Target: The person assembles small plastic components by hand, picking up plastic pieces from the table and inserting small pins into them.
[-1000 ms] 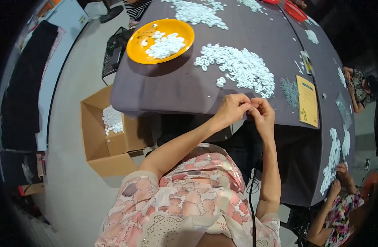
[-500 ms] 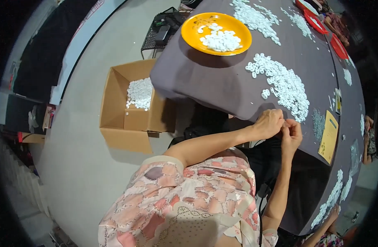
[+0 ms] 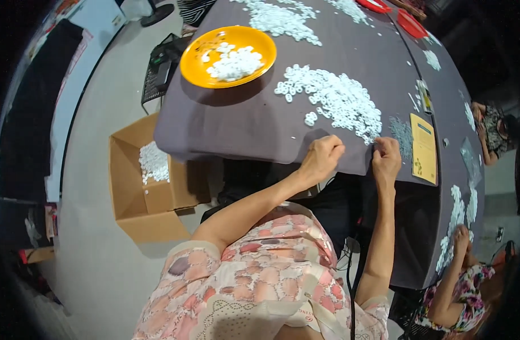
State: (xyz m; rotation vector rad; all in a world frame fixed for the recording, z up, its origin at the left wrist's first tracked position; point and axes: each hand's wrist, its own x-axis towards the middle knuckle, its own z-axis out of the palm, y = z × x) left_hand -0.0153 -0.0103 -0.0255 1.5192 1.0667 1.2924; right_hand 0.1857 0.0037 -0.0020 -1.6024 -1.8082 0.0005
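Observation:
Above the near edge of the grey-clothed table, my left hand (image 3: pixel 321 160) is closed, fingertips pressed together; whatever they hold is too small or hidden to make out. To its right, my right hand (image 3: pixel 387 160) has its fingers bent down to the cloth. Its fingertips are pinched together at the near right end of a pile of small white ring-like pieces (image 3: pixel 345 102); anything between them cannot be made out. A scatter of tiny grey pieces (image 3: pixel 400 136) lies just right of that hand. One small white clump (image 3: pixel 311 118) sits apart, left of the pile.
A yellow bowl (image 3: pixel 192 65) with white pieces stands at the far left of the table (image 3: pixel 214 130). An open cardboard box (image 3: pixel 124 187) on the floor holds more. Right lie a yellow booklet (image 3: pixel 423 150) and a clear bag (image 3: pixel 470 161). Other people (image 3: pixel 461 283) sit along the right side.
My hands were together with fingertips touching; now they are apart. The right hand has reached to the white pile's end, the left has drawn away leftward. The whole view has shifted.

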